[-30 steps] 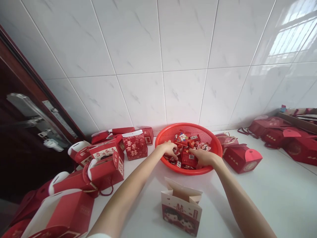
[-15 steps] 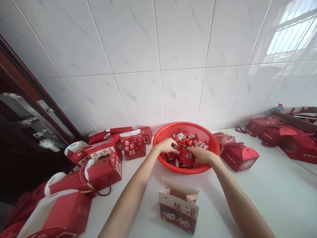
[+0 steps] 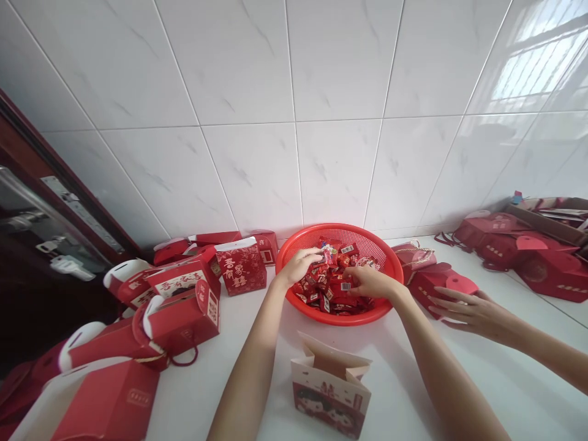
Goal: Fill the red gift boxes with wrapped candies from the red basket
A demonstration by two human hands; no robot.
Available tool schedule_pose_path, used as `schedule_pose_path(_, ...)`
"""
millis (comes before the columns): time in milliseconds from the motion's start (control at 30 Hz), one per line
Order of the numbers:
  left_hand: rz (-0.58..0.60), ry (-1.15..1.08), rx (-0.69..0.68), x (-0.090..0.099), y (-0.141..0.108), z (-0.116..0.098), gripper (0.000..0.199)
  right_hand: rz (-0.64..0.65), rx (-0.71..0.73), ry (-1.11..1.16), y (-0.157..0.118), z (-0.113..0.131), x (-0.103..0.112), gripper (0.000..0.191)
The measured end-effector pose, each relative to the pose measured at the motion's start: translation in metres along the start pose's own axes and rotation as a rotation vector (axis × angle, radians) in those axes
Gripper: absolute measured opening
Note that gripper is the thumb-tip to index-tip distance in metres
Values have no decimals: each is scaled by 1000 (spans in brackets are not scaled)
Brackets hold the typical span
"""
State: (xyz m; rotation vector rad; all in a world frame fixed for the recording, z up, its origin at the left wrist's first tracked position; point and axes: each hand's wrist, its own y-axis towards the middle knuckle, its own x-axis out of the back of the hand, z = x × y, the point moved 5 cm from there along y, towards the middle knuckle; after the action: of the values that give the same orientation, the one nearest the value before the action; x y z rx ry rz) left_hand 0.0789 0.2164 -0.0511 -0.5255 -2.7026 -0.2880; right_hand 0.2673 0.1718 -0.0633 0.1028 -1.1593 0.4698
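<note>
L hand (image 3: 298, 267) moved up, pinching candy pkt (image 3: 329, 254) in basket (image 3: 337, 319); R hand (image 3: 373, 283) at sweets (image 3: 324, 278), grip unclear.

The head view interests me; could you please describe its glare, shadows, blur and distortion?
In the head view, a barred window reflection glares off the tiled wall, upper right; the door at left is very dark; soft shadows fall on the white table; the lower-left red box looks stretched; finest print on the wrapped packets is unreadable.

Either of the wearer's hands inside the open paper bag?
No, the left hand and right hand are both at the red basket, while the paper bag stands in front of it.
</note>
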Motion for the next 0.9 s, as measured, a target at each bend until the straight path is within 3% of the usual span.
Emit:
schedule_pose_path(200,62,-56,-56,-3,-4,-6,42,-184,71,47,0,6,9,12)
schedule_pose_path(300,64,-39,-78,-4,-4,-7,41,-343,91,98,-4,5,24,19)
schedule_pose_path(367,55,-20,-80,-3,-4,-6,42,-565,65,146,-15,-9,45,28)
schedule_pose_path(400,50,-10,-80,-2,-4,-6,42,-742,32,185,-25,-21,58,30)
schedule_pose_path(467,45,8,-81,0,-5,-7,42,-1020,-117,202,-49,-54,77,35)
schedule_pose_path(533,45,20,-85,2,-7,-9,41,-1005,-323,138,-65,-89,81,51)
schedule_pose_path(600,50,31,-85,4,-8,-11,41,-807,-515,122,-72,-120,74,72)
schedule_pose_path(667,49,46,-79,6,-10,-12,43,-649,-576,155,-72,-136,62,84)
schedule_pose_path(767,34,69,-61,8,-10,-12,43,-629,-587,170,-66,-140,51,82)
schedule_pose_path(900,32,81,-47,8,-12,-10,44,-667,-613,201,-68,-141,51,63)
